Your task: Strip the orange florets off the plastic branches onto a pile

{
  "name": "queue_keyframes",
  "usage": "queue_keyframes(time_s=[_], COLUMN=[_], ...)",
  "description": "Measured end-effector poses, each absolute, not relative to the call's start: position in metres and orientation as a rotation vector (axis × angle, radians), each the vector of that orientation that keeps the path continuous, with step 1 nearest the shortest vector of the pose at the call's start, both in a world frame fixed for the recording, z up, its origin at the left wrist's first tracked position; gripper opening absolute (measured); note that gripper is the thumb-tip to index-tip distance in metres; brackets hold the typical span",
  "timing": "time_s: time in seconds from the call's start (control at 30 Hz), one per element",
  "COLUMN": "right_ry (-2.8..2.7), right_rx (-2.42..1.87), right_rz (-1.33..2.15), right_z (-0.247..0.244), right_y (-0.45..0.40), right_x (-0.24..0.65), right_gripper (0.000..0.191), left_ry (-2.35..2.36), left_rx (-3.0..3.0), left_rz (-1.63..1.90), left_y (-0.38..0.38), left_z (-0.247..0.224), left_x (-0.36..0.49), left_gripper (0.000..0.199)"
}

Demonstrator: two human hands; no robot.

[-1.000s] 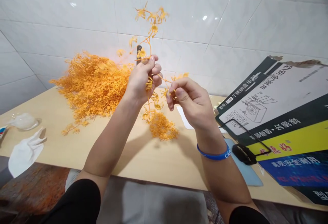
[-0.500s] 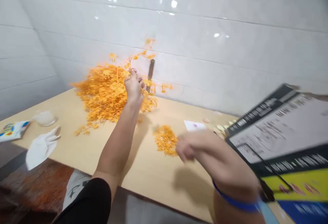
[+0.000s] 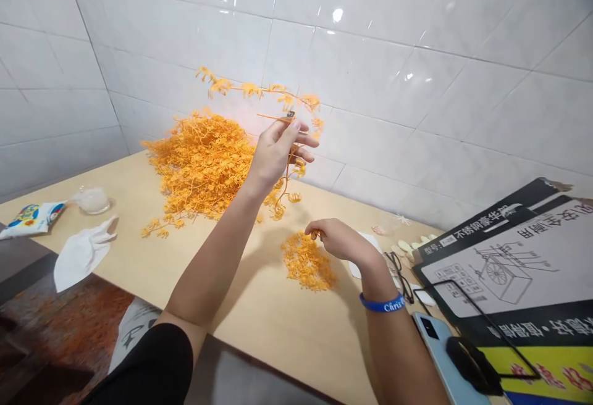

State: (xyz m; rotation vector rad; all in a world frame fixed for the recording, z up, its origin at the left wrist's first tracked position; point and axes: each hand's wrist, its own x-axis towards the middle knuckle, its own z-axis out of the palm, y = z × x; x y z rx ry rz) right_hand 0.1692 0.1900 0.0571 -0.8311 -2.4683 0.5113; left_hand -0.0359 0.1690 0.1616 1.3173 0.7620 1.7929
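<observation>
My left hand [image 3: 280, 149] is raised in front of the wall, thumb and index finger pinched on an orange sprig [image 3: 278, 89] whose stems arch above and hang below it. The other fingers are spread. Behind and left of it a big heap of orange sprigs [image 3: 204, 164] lies on the table. My right hand [image 3: 336, 238], fingers curled down, is over the upper right edge of a small pile of orange pieces [image 3: 306, 260]. Something small and orange shows at its fingertips, too small to make out.
On the left lie a colourful packet [image 3: 32, 218], a clear bag [image 3: 92, 199] and a white glove [image 3: 83, 254]. Right of my right arm are glasses [image 3: 402, 278], a light blue phone [image 3: 447, 355] and a printed carton [image 3: 514, 263]. Tiled wall behind.
My left hand has moved right with the sprig, away from the heap. My right hand has shifted up slightly and now bends over the small pile. The view has turned a little.
</observation>
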Motion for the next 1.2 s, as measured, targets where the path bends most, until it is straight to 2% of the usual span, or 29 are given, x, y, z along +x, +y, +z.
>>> queue_keyframes(time_s=[0.13, 0.27, 0.4, 0.6, 0.73, 0.93, 1.03, 1.2], right_ry=[-2.723, -2.578, -2.071, -1.697, -1.573, -1.672, -1.73, -1.83], right_rx=[-1.318, -1.507, -1.205, -0.798, -0.661, -0.667, -0.71, -0.693], right_rz=[0.374, 0.267, 0.531, 1.063, 1.248, 1.183, 1.082, 0.83], right_z=[0.065, 0.081, 0.096, 0.106, 0.106, 0.11, 0.112, 0.113], right_y=[0.187, 0.183, 0.172, 0.154, 0.152, 0.144, 0.14, 0.13], right_x=[0.168, 0.169, 0.168, 0.157, 0.155, 0.154, 0.15, 0.147], right_gripper=[0.054, 0.058, 0.035, 0.045, 0.043, 0.027, 0.021, 0.015], left_ry=[0.811, 0.784, 0.721, 0.631, 0.665, 0.878, 0.872, 0.719], left_rx=[1.352, 1.425, 1.476, 1.487, 1.551, 1.766, 1.739, 1.502], left_rz=[1.774, 1.752, 1.728, 1.57, 1.443, 1.323, 1.211, 1.366], left_y=[0.163, 0.16, 0.159, 0.169, 0.171, 0.16, 0.162, 0.172], left_z=[0.162, 0.161, 0.159, 0.145, 0.139, 0.143, 0.14, 0.139], left_x=[-0.033, -0.03, -0.027, 0.0, 0.011, 0.004, 0.002, 0.003], left_gripper=[0.025, 0.024, 0.027, 0.034, 0.044, 0.031, 0.032, 0.035])
